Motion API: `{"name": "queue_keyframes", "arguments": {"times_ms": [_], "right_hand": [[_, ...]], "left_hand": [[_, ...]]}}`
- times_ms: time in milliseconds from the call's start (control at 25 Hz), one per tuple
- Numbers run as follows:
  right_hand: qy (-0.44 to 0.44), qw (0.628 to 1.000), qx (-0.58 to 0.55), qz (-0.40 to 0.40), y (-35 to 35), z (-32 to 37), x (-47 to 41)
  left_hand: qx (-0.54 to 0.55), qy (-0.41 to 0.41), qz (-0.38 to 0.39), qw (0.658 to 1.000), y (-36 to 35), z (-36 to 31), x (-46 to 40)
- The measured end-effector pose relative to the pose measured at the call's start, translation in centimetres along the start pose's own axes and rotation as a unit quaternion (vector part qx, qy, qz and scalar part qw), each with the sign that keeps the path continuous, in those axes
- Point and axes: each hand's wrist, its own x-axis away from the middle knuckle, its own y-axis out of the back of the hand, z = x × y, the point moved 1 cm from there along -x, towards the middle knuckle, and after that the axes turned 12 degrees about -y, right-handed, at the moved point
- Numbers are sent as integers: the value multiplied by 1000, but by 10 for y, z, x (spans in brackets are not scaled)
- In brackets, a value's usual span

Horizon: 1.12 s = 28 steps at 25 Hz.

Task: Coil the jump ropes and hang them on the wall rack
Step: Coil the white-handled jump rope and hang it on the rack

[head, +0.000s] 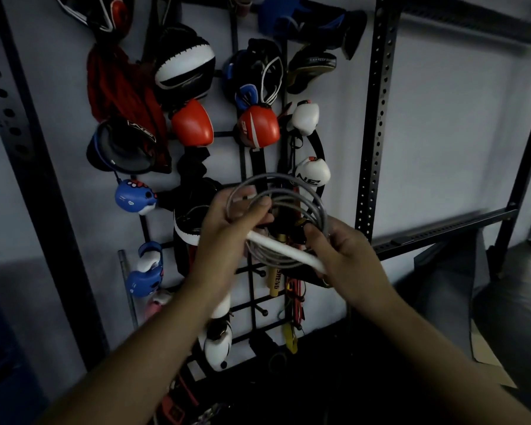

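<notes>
A grey jump rope [292, 196] is wound into several loops in front of the black wall rack [252, 289]. My left hand [227, 228] grips the left side of the coil, thumb over the strands. My right hand [347, 253] holds the right side of the coil together with the white handle [285, 250], which lies slantwise across the loops. Behind the coil hang other ropes on the rack, one with a yellow handle [273, 277] and one red [296, 299].
Boxing gloves in red [193, 124], white [305, 115] and blue [134, 197], plus focus pads [181, 65], crowd the rack's pegs. Bare pegs [262, 311] stick out low on the rack. Black perforated steel uprights [377, 118] flank it. Dark mats lie at the lower right.
</notes>
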Motion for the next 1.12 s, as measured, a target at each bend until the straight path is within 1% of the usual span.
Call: {"name": "queue_keyframes", "arguments": {"times_ms": [40,80,120,160,200,240,280,320,360,440,480,560,640,720,800,880,920,1000,1080,1120], "right_hand": [[8,998,63,26,7,2,-5],[19,991,120,50,12,5,-10],[34,983,167,70,15,10,-13],[51,974,203,85,17,14,-16],[69,967,228,96,17,19,-19],[86,960,245,104,16,24,-22],[102,955,255,110,14,27,-24],[112,951,263,113,13,29,-25],[116,949,269,117,11,29,-24],[101,953,258,125,10,28,-22],[81,959,240,128,12,27,-20],[28,973,181,140,16,27,-18],[-6,979,132,153,22,31,-16],[-35,986,48,153,26,35,-14],[-72,986,-38,147,33,32,-15],[-94,986,-50,128,43,21,-18],[-100,987,-44,119,47,15,-19],[-101,987,-38,116,46,6,-16],[-100,987,-59,109,28,2,-7],[-91,988,-80,94,17,4,-1]], "left_hand": [[-53,-23,44,997,10,-10,-8],[-148,-52,104,982,16,-21,-15],[-259,-84,181,945,17,-33,-20],[-373,-109,265,883,13,-42,-23],[-468,-129,338,807,4,-48,-23],[-528,-142,393,739,-5,-50,-22],[-561,-146,425,695,-14,-49,-22],[-573,-137,443,676,-20,-46,-22],[-573,-116,455,672,-25,-43,-23],[-549,-50,473,687,-28,-38,-26],[-526,-27,477,703,-28,-37,-27],[-461,16,474,750,-26,-36,-27],[-398,51,458,793,-22,-31,-26],[-334,58,442,831,-19,-27,-25],[-292,43,413,861,-16,-29,-26],[-235,48,361,901,-13,-32,-25],[-195,64,318,925,-13,-32,-23],[-122,84,203,968,-13,-27,-19],[-53,80,83,992,-19,-13,-12],[-29,78,27,996,-23,-5,-9]]}}
